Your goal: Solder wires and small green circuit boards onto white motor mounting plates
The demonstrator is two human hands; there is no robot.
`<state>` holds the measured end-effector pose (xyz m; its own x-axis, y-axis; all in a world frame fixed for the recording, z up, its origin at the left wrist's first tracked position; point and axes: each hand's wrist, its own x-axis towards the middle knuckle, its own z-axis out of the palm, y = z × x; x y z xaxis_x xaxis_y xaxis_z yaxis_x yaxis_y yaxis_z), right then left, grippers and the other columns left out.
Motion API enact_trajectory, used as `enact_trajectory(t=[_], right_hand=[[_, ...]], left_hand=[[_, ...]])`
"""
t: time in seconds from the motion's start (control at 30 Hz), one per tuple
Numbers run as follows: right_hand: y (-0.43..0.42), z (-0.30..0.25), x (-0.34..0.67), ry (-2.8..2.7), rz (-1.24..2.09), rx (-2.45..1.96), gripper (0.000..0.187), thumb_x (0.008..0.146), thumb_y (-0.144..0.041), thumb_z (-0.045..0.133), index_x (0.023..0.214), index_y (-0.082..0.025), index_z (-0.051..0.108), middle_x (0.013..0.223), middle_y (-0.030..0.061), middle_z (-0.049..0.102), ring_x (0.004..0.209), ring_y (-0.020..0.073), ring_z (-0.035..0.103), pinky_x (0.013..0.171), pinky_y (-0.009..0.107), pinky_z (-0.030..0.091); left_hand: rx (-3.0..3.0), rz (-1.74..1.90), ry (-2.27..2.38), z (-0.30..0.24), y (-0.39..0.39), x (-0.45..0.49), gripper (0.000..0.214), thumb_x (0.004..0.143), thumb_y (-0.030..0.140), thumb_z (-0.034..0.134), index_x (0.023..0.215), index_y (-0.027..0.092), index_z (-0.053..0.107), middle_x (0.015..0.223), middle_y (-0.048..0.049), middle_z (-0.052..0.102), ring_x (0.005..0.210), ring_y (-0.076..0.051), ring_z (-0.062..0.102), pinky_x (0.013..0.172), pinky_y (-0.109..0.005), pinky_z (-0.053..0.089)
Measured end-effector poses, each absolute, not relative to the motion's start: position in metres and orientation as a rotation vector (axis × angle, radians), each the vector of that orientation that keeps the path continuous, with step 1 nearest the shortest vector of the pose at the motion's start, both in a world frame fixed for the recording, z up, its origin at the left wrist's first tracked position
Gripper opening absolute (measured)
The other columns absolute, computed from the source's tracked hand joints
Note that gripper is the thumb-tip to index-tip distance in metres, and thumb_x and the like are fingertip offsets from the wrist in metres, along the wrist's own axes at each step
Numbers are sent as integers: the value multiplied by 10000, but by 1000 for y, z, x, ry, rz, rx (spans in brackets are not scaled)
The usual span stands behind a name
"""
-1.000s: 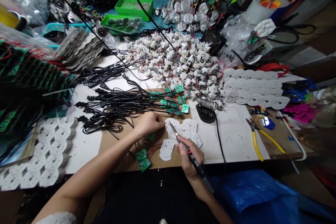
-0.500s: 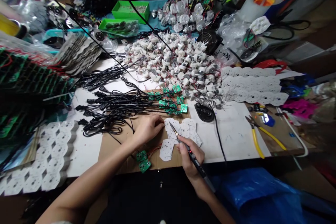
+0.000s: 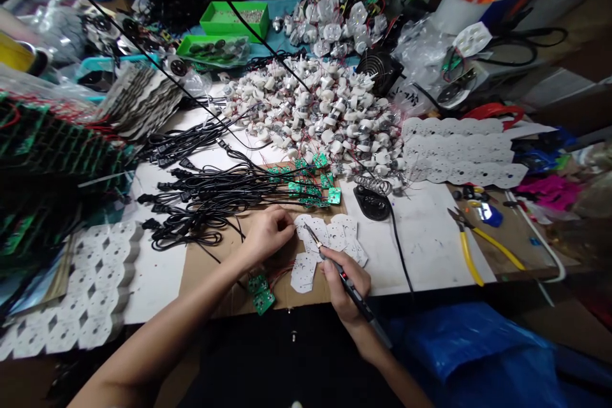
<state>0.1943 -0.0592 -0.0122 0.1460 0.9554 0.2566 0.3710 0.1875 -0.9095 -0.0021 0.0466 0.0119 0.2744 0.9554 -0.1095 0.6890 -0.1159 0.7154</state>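
Observation:
My right hand [image 3: 347,280] is wrapped round a soldering iron [image 3: 359,305] with a small red light. Its tip rests at or just over the upper left of the white circuit boards [image 3: 342,234], which lie grouped on a brown cardboard sheet [image 3: 205,277]. Beside their left edge, my left hand [image 3: 268,234] is closed in a pinch; what its fingertips hold is hidden. Closer to me lie another white board [image 3: 303,272] and green circuit boards [image 3: 261,294] with red wires. Black power cords [image 3: 205,194] with green boards [image 3: 310,191] at their ends stretch out beyond my left hand.
A heap of small white parts [image 3: 325,111] fills the middle back. To the right are a coil-spring iron stand [image 3: 371,197], yellow-handled pliers [image 3: 471,255] and white board panels [image 3: 459,152]. Stacked panels [image 3: 90,280] stand left. Green trays [image 3: 234,18] sit behind; a person is across the table.
My left hand and the iron's tip have shifted slightly left, along with the upper-left white board. Across the table, the other person's arms have drawn back, mostly out of view.

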Motion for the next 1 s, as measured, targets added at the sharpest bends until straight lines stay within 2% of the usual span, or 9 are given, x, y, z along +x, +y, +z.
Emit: enact_trajectory(t=[0.37, 0.6, 1.0], right_hand=[[-58, -11, 195, -1457, 704, -1359, 233, 961, -207, 577, 1135, -213, 732, 871, 49, 787, 744, 186, 756, 715, 308, 629], [-58, -11, 194, -1481, 712, -1333, 231, 956, -205, 576, 1118, -214, 740, 872, 48, 788, 730, 183, 754, 735, 317, 632], [-53, -14, 192, -1538, 661, -1279, 233, 944, -204, 584, 1101, -219, 756, 833, 40, 791, 701, 180, 755, 711, 299, 633]], left_hand=[[2232, 464, 1287, 6, 40, -12, 122, 829, 86, 591, 751, 177, 615, 826, -46, 685, 803, -175, 603, 737, -283, 453], [2263, 449, 1319, 2, 38, -10, 155, 834, 90, 559, 714, 179, 601, 781, -52, 656, 759, -172, 591, 700, -273, 448], [2282, 418, 1269, 2, 38, -13, 169, 840, 77, 544, 731, 166, 637, 835, -67, 686, 771, -167, 605, 719, -272, 463]])
